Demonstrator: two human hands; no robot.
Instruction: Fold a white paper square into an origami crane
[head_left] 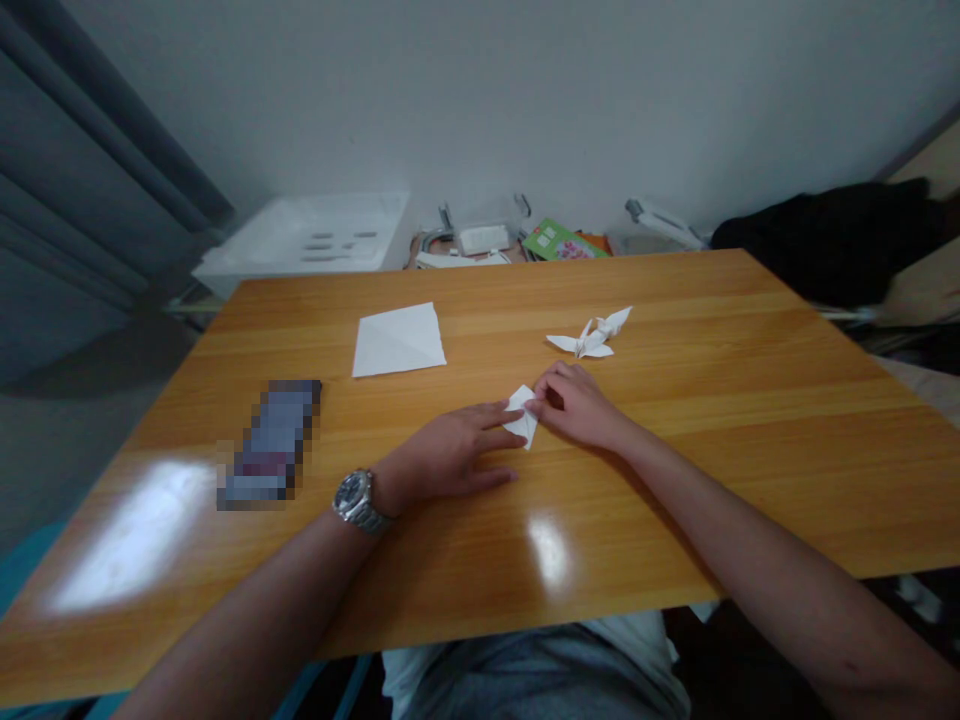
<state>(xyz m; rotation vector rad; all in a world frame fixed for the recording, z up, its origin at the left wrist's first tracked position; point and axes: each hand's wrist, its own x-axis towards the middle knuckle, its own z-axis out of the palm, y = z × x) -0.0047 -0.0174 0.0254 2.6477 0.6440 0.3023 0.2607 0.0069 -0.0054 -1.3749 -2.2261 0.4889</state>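
A small piece of folded white paper (528, 424) lies on the wooden table between my two hands. My left hand (465, 447), with a metal watch (358, 499) at the wrist, lies flat with its fingers stretched out, and its fingertips rest on the paper's left side. The fingers of my right hand (574, 405) are bent and pinch the paper's right edge. Beyond my right hand sit folded white paper cranes (592, 338), close together. Farther left lies a creased sheet of white paper (399, 342).
On the left of the table (675, 300) lies a phone (274, 440), blurred over. Behind the far edge stand a white plastic tray (300, 235), a green booklet (562, 241) and assorted small items. Dark cloth (825, 240) is heaped at the back right. A grey curtain (90, 170) hangs at left.
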